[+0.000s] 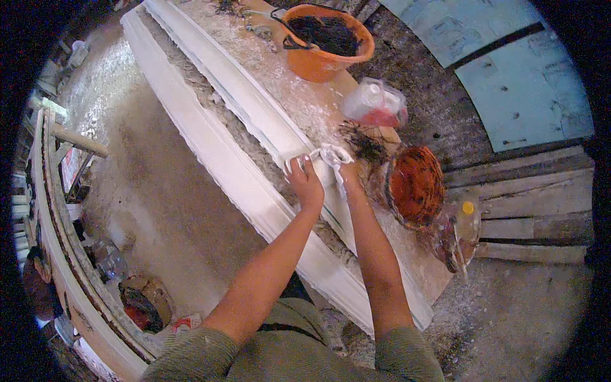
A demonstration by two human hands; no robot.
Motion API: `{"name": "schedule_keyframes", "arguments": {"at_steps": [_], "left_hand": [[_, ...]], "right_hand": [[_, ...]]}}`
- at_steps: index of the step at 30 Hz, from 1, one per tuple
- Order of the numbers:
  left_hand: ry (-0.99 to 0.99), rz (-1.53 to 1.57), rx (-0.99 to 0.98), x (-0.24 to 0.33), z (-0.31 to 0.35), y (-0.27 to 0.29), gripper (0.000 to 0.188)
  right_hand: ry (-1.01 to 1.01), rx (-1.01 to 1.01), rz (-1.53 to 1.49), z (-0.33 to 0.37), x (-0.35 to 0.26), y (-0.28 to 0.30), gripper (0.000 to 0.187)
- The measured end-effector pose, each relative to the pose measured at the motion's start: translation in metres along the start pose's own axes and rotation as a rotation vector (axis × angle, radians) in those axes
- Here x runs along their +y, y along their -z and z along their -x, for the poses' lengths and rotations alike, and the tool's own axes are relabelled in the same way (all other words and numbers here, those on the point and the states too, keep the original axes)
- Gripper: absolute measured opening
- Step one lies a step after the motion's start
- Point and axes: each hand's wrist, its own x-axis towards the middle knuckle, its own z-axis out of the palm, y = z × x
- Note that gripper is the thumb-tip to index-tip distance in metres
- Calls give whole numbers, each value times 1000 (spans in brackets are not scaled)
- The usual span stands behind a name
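Note:
Two long white plaster mouldings (213, 156) run diagonally side by side, with a rough grey strip between them. My left hand (307, 184) lies on the right-hand moulding (238, 95), its fingers spread and whitish at the tips. Just to its right, my right hand (348, 173) is closed on a crumpled white cloth (332, 155), which rests against the same moulding. Part of the cloth hangs down beside the hand; the fingertips around it are partly hidden.
Beyond the mouldings stand an orange bucket (326, 60) with dark contents and a clear plastic container (375, 102). Dark fibres (366, 143), an orange-lined basin (415, 184) and a yellow-capped jug (468, 223) lie right of my hands. A curved frame (54, 235) stands far left.

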Motion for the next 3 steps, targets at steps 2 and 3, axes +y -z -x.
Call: {"name": "schedule_keyframes", "arguments": {"at_steps": [2,3], "left_hand": [[71,-35,-20,1,47,-10,28],[76,-36,-55,0,67,-13,30]], "right_hand": [[-8,72,131,25,13,34,37],[31,54,120,34,20,50,37]]}}
